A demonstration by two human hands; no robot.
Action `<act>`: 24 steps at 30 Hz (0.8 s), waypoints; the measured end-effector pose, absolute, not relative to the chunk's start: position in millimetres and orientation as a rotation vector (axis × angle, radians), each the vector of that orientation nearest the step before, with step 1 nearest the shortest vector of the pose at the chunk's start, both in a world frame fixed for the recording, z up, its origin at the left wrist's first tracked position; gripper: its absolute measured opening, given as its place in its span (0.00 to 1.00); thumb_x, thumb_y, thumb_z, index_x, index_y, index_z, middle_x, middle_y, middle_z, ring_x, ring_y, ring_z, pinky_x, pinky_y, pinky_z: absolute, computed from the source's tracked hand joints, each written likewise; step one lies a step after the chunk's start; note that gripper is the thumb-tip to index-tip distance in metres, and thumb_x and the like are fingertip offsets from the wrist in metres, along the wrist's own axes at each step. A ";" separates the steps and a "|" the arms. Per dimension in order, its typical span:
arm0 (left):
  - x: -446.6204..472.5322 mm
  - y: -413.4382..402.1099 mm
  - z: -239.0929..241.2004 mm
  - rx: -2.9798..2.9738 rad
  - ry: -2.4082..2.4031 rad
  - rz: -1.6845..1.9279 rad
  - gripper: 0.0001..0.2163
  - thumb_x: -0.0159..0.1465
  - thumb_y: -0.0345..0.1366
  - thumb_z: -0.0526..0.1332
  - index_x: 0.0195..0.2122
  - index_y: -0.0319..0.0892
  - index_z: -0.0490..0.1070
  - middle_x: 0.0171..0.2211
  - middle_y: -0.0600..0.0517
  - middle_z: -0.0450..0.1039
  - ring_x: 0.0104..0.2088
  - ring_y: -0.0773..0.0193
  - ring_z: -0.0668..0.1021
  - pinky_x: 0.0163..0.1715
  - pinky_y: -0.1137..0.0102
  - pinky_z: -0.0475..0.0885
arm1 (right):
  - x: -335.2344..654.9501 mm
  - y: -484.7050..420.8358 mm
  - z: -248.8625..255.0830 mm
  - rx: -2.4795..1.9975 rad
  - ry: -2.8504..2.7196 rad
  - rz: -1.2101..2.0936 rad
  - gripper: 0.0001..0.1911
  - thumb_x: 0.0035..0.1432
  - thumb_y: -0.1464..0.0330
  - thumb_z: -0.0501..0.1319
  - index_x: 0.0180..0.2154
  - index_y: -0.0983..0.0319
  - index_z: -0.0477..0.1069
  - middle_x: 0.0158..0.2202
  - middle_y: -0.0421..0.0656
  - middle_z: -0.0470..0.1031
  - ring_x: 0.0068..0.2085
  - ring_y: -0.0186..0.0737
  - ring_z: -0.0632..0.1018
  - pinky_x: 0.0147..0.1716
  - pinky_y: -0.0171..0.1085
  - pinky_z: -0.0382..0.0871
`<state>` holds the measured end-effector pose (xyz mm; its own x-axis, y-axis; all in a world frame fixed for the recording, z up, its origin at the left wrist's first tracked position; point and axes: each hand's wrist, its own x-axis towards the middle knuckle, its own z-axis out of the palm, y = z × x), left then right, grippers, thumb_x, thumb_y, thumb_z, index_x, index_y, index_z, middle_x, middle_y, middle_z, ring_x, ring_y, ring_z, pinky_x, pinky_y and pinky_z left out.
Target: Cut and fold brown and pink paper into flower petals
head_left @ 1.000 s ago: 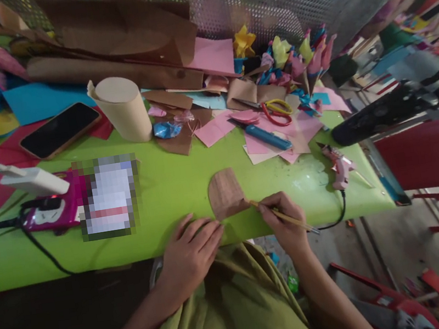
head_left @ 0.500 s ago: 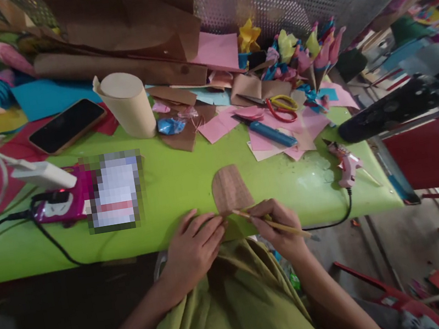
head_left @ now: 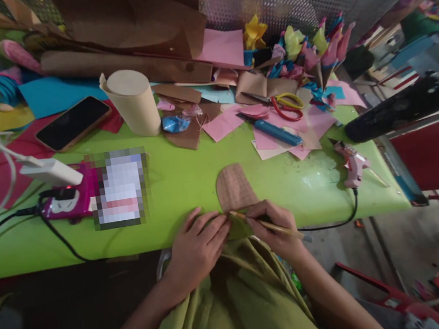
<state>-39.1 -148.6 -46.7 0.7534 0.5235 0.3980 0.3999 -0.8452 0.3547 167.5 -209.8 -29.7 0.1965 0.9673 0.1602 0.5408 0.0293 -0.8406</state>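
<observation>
On the green table in front of me lies a brown piece (head_left: 235, 187) with a rounded far edge and faint lines across it, paper or thin board. My left hand (head_left: 204, 239) rests flat, its fingertips at the near left corner of the piece. A pencil (head_left: 277, 227) is gripped in my right hand (head_left: 275, 227), its tip close to the near edge of the brown piece and to my left fingertips. Whether the tip touches the piece or the table, I cannot tell.
A blurred-out screen (head_left: 121, 188) and a purple power strip (head_left: 93, 187) with cables lie left. Behind stand a beige paper cylinder (head_left: 135, 103), paper scraps, scissors (head_left: 288, 108) and a blue cutter (head_left: 279, 131). A pink glue gun (head_left: 353, 163) and a dark bottle (head_left: 402, 105) are right.
The whole view has shifted slightly, so everything appears a little further right. The pencil tip has moved slightly left relative to the brown piece, nearer my left fingertips. My left hand stays in place.
</observation>
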 end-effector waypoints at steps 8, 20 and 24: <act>-39.1 -148.6 -47.3 2.719 0.752 0.745 0.13 0.68 0.31 0.60 0.52 0.45 0.76 0.48 0.52 0.80 0.51 0.60 0.77 0.61 0.59 0.65 | 181.0 -216.0 -32.0 -1.741 -1.310 0.481 0.03 0.56 0.69 0.61 0.29 0.57 0.71 0.23 0.38 0.75 0.23 0.35 0.73 0.23 0.33 0.67; -39.6 -146.7 -45.2 2.738 0.741 0.776 0.12 0.68 0.30 0.59 0.51 0.44 0.76 0.48 0.52 0.80 0.50 0.59 0.77 0.61 0.59 0.65 | 196.7 -222.4 -38.1 -1.798 -1.161 0.376 0.04 0.55 0.68 0.63 0.28 0.58 0.71 0.21 0.37 0.72 0.22 0.34 0.70 0.21 0.32 0.64; -38.5 -145.8 -42.8 2.729 0.742 0.768 0.13 0.68 0.30 0.59 0.52 0.44 0.75 0.47 0.52 0.80 0.50 0.60 0.77 0.60 0.59 0.66 | 198.0 -223.4 -39.5 -1.758 -1.158 0.384 0.04 0.55 0.69 0.63 0.28 0.59 0.71 0.21 0.36 0.72 0.22 0.33 0.70 0.22 0.32 0.64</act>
